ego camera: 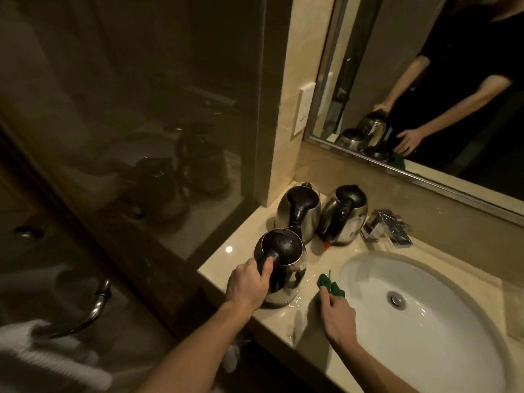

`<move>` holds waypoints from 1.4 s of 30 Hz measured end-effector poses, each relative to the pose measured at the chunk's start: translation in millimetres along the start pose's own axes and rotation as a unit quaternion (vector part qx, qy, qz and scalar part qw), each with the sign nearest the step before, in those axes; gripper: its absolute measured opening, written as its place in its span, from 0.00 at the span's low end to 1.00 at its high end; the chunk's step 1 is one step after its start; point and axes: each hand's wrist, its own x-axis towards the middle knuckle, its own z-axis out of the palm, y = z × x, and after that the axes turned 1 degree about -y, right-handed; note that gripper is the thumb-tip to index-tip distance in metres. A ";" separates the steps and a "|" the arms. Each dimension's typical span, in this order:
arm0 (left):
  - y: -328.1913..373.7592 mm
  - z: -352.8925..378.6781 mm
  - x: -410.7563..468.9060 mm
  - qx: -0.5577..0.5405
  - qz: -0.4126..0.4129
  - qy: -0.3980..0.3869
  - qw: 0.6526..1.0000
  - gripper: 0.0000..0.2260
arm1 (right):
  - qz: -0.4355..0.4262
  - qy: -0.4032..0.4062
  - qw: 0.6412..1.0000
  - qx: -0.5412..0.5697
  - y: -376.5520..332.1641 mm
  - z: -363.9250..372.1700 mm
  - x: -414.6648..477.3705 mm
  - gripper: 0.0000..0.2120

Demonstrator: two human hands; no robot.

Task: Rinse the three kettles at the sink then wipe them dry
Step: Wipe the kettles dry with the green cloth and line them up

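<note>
Three steel kettles with black lids and handles stand on the beige counter (pixel 286 321). The nearest kettle (pixel 286 268) sits upright at the counter's front left, and my left hand (pixel 248 285) grips its black handle. Two more kettles stand behind it, one (pixel 299 212) by the wall and one (pixel 343 215) beside the tap. My right hand (pixel 337 316) presses a green cloth (pixel 330 286) onto the counter between the near kettle and the white sink (pixel 425 330). Water drops glisten around the kettle's base.
A chrome tap (pixel 387 226) stands behind the sink. A framed mirror (pixel 425 89) hangs above, with a wall socket (pixel 303 109) to its left. A glass partition (pixel 141 123) and a chrome towel ring (pixel 93 310) are at the left.
</note>
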 end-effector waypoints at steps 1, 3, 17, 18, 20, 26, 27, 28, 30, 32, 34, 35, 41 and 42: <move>5.1 4.4 -2.8 -0.002 0.004 0.000 1.000 0.22 | 0.004 0.005 1.000 0.020 -0.8 -3.7 -1.4 0.30; 13.4 13.5 -7.5 -0.012 0.006 -0.007 1.000 0.22 | 0.015 0.014 0.998 0.054 -3.5 -11.1 -4.7 0.30; 30.4 36.8 -2.1 -0.344 -0.215 -0.037 0.913 0.30 | 0.047 0.098 0.958 0.264 -52.2 -12.2 -19.4 0.24; 31.2 34.6 -0.3 -0.354 -0.236 -0.053 0.904 0.31 | 0.054 0.104 0.952 0.281 -56.3 -13.4 -22.0 0.23; 30.4 32.0 3.6 -0.362 -0.257 -0.078 0.893 0.32 | 0.069 0.110 0.940 0.317 -61.9 -11.1 -25.5 0.21; 29.9 34.9 9.8 -0.308 -0.274 -0.095 0.906 0.35 | 0.096 0.073 0.936 0.332 -51.3 16.9 -26.3 0.20; 30.2 35.5 10.2 -0.302 -0.273 -0.094 0.909 0.35 | 0.113 0.048 0.934 0.334 -48.5 18.9 -25.0 0.21; 30.8 36.1 10.4 -0.296 -0.272 -0.091 0.911 0.34 | 0.131 0.027 0.932 0.337 -47.2 18.8 -24.5 0.22; 32.1 38.3 10.2 -0.289 -0.277 -0.082 0.913 0.33 | 0.155 0.004 0.922 0.354 -48.8 14.4 -24.3 0.21; 35.2 41.4 9.0 -0.288 -0.285 -0.070 0.912 0.33 | 0.149 0.011 0.913 0.380 -54.2 8.2 -24.7 0.20; 38.6 46.3 7.6 -0.280 -0.287 -0.060 0.914 0.33 | 0.122 0.044 0.909 0.395 -60.4 1.8 -27.4 0.19; 40.3 49.4 7.3 -0.276 -0.286 -0.060 0.916 0.34 | 0.110 0.063 0.907 0.403 -63.2 -0.4 -28.6 0.17; 43.7 55.6 8.8 -0.280 -0.285 -0.057 0.915 0.35 | 0.063 0.116 0.902 0.410 -70.6 2.9 -32.4 0.13; 43.9 55.1 9.0 -0.281 -0.285 -0.057 0.915 0.35 | 0.055 0.112 0.909 0.397 -70.2 6.4 -32.5 0.13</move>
